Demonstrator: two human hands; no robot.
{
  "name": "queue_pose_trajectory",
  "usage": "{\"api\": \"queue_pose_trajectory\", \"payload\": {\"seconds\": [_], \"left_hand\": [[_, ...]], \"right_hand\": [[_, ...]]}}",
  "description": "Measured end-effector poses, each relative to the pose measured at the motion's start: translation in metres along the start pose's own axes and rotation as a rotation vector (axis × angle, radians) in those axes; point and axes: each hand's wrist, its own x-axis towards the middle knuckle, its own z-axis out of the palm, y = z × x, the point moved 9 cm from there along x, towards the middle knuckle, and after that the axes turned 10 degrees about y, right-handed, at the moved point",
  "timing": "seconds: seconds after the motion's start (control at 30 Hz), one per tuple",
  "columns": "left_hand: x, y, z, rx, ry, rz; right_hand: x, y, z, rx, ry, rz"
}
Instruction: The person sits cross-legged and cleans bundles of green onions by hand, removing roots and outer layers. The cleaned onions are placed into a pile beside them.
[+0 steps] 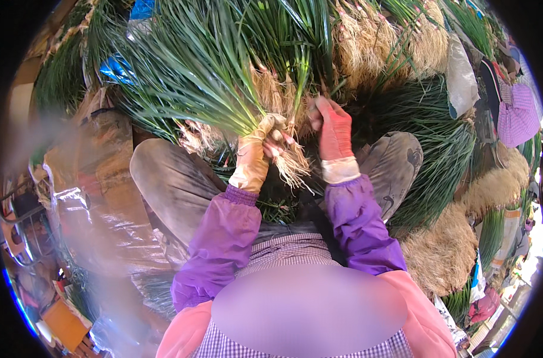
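My left hand, in a cream rubber glove, is closed round a bunch of green onions. Their long green leaves fan out to the upper left, and their pinkish bulbs and pale roots stick out on the right. My right hand, in a red-palmed glove, is raised just right of the bunch with its fingers curled; whether it pinches anything is hidden. Loose green onions with roots lie just beyond both hands.
Rooty onion bundles lie at the top. A large bundle with a thick root mass is on the right. Brown plastic sheeting covers the left. A person in a purple checked garment is at the far right. Leaf scraps lie between my knees.
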Motion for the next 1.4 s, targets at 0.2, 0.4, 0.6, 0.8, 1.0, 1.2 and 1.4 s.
{"api": "queue_pose_trajectory", "payload": {"seconds": [0.2, 0.4, 0.6, 0.8, 1.0, 1.2, 1.4], "left_hand": [[0.002, -0.026, -0.002, 0.001, -0.102, -0.138], [-0.018, 0.013, -0.007, -0.095, -0.112, 0.064], [-0.024, -0.014, 0.011, 0.210, -0.204, -0.019], [-0.021, -0.026, 0.002, 0.003, -0.241, -0.088], [-0.024, -0.022, 0.020, -0.278, -0.249, -0.124], [-0.034, -0.013, 0.020, 0.190, -0.225, 0.002], [-0.043, -0.023, 0.023, -0.105, -0.237, -0.207]], "right_hand": [[-0.029, 0.025, 0.019, -0.100, -0.346, 0.163], [-0.036, -0.021, 0.002, -0.107, -0.065, -0.035], [-0.103, -0.038, 0.027, -0.950, -0.309, -0.788], [-0.041, -0.017, 0.049, -0.519, -0.504, -0.160], [-0.046, -0.014, 0.042, -0.011, -0.187, 0.073], [-0.056, -0.050, 0.070, -0.007, -0.379, -0.103], [0.004, -0.036, 0.047, 0.431, -0.227, 0.178]]}}
